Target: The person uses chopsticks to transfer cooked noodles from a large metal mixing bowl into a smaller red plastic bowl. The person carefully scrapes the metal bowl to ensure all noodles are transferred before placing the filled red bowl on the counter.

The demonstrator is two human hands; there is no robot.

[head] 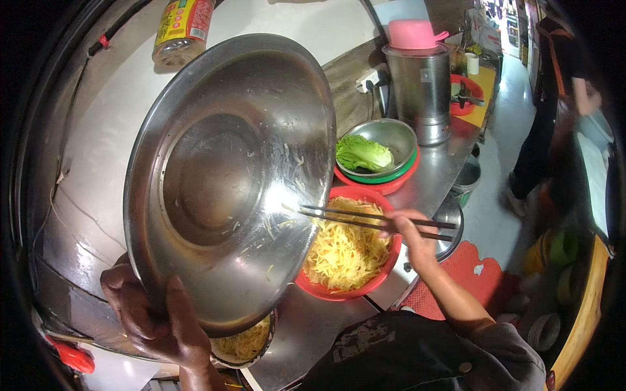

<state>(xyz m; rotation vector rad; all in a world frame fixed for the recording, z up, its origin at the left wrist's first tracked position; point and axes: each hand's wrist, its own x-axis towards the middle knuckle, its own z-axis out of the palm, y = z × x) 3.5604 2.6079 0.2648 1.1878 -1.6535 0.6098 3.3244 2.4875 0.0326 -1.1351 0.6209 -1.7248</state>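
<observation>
My left hand (161, 313) grips the lower rim of a large stainless steel basin (215, 181). It is tilted steeply, its inside facing me and its right rim over a red plastic bowl (337, 293). A few pale shreds cling to its inner wall. In my right hand (415, 234) is a pair of dark chopsticks (362, 218), their tips at the basin's right edge. A heap of yellow shredded food (349, 254), perhaps potato, fills the red bowl. Below the basin, partly hidden by it, another container holds similar shreds (244, 344).
Lettuce (364, 152) lies in a metal bowl (391, 132) stacked on green and red ones. Behind stands a steel canister (418, 93) topped by a pink dipper (413, 34). A labelled bottle (183, 34) is at upper left. A person (552, 97) stands in the aisle at right.
</observation>
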